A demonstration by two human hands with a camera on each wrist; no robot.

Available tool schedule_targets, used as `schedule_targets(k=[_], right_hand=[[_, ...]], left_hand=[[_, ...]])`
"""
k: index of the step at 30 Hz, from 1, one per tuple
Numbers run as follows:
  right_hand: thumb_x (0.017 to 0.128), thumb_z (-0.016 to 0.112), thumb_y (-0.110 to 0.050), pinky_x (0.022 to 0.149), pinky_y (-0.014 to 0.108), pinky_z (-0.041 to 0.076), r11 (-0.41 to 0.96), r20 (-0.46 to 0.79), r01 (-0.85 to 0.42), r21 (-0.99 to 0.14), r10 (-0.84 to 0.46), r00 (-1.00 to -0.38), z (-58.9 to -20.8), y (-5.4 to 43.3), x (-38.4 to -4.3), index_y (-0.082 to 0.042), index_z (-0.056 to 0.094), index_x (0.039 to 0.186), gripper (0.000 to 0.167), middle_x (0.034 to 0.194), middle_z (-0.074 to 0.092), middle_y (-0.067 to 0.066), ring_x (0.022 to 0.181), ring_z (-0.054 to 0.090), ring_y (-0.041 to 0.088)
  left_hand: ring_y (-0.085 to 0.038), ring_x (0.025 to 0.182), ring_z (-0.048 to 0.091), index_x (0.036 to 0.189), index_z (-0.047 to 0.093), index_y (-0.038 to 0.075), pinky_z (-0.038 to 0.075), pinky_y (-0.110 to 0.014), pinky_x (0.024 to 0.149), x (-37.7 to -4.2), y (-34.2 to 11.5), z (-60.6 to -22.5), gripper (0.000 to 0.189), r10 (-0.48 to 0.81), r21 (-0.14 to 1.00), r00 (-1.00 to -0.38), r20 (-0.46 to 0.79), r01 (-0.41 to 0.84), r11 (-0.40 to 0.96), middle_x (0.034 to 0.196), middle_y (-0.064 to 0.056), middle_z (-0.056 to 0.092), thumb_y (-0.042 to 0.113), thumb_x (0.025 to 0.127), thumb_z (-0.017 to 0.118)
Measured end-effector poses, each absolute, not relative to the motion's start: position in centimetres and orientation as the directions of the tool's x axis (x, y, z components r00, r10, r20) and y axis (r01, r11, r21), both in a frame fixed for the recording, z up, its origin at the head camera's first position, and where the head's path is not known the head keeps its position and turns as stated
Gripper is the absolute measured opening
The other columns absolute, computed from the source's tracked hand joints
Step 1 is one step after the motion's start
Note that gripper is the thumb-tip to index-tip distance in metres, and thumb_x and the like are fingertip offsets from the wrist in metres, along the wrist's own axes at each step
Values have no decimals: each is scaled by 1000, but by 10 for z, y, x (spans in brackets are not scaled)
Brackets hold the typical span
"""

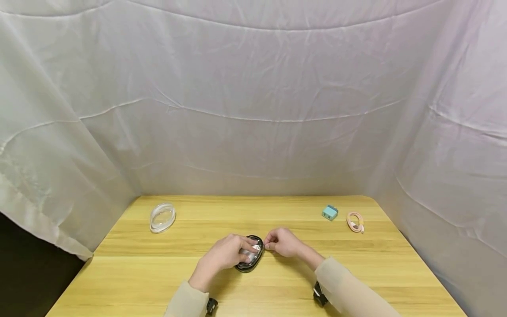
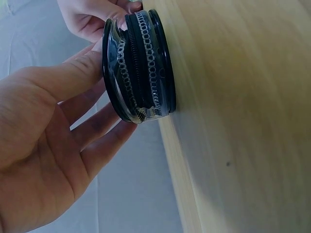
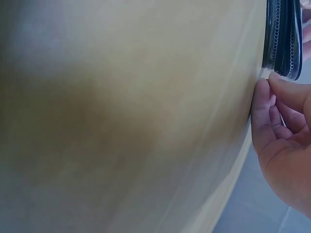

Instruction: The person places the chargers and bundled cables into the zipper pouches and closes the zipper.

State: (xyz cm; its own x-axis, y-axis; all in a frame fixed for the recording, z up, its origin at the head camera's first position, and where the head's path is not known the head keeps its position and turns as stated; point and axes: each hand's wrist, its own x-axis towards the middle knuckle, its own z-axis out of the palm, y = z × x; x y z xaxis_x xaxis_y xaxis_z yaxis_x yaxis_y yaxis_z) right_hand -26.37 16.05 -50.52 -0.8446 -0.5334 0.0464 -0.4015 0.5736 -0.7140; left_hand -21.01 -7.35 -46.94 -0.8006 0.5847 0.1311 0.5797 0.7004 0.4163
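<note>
A small oval zip case (image 1: 248, 256), clear with black trim, lies flat on the wooden table. Spread over its top, my left hand (image 1: 225, 253) presses it down with fingers and thumb. The left wrist view shows the case (image 2: 141, 68) side-on, its black zipper running between two rims. At the right end of the case, my right hand (image 1: 285, 242) pinches thumb and forefinger together. In the right wrist view those fingertips (image 3: 276, 77) sit right at the zipper's end; the zipper pull between them is mostly hidden.
A coiled clear-white cable (image 1: 163, 218) lies at the table's back left. Toward the back right sit a teal charger plug (image 1: 330, 212) and a coiled pink cable (image 1: 355, 222). Pale curtains (image 1: 253, 145) hang behind and beside the table (image 1: 138, 273).
</note>
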Motion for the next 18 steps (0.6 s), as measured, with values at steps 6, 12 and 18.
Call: schedule_targets(k=[6, 12, 18], right_hand=[[93, 74, -2, 60, 22, 53, 564, 53, -411, -716, -544, -838, -505, 161, -260, -5, 73, 88, 5, 79, 69, 1, 68, 61, 10], [92, 74, 0, 57, 21, 53, 553, 53, -409, -726, -548, -835, -506, 161, -258, -4, 72, 87, 7, 78, 69, 3, 67, 61, 11], [93, 73, 1, 58, 20, 52, 552, 63, -445, -705, -577, -814, -503, 164, -254, -1, 72, 87, 6, 78, 69, 3, 67, 60, 10]], left_hand=[[-29, 122, 68, 110, 83, 21, 56, -45, 101, -211, -74, -471, 29, 576, 425, -808, 126, 568, 705, 131, 3, 72, 16, 82, 87], [-27, 122, 67, 111, 83, 22, 56, -44, 102, -211, -73, -472, 28, 564, 431, -818, 115, 553, 713, 131, 5, 72, 18, 83, 86], [-24, 121, 68, 110, 83, 23, 57, -42, 100, -212, -72, -473, 26, 561, 436, -820, 113, 548, 714, 131, 6, 72, 19, 84, 86]])
